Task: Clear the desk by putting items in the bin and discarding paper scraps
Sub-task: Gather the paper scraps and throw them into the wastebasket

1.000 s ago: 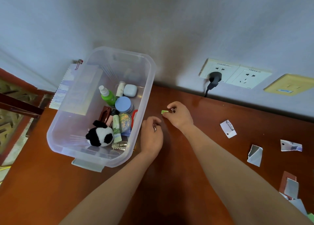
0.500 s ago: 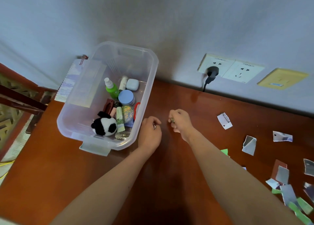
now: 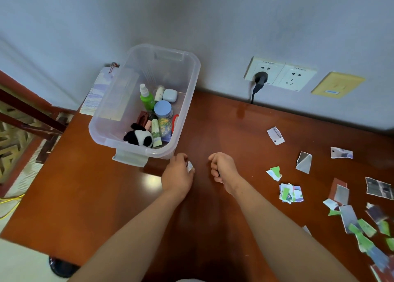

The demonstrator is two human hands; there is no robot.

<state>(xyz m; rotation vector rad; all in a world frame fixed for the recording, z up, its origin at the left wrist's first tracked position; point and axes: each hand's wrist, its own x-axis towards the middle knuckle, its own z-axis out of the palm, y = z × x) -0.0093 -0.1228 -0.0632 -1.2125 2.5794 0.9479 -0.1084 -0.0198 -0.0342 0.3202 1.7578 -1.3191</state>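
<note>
1. Reddish-brown wood, glossy and reflective, forms the tabletop, which runs up to a pale wall.
2. Clear plastic bin: rectangular with rounded corners and a rolled rim. It stands at the back left of the tabletop with one short end toward the wall. A flat latch tab projects from its near end.
3. Paper scraps: torn, irregular pieces in white, grey and green, scattered flat across the right side of the tabletop, well apart from the bin. Some overlap in a small heap.
4. Bin contents, bunched along its right side:
   - fluffy black-and-white panda plush at the near end;
   - green spray bottle with a white top;
   - round jar with a pale blue lid;
   - smooth, white rounded case toward the far end.
5. Left hand: just beside the bin's near right corner, fingers curled and gripping a crumpled white scrap, which shows at the knuckles.
6. Right hand: near the left hand but not touching it, closed in a loose fist low over bare wood. Nothing can be seen inside it.
7. Double wall socket: white plastic, with a black plug seated in its left half.
</note>
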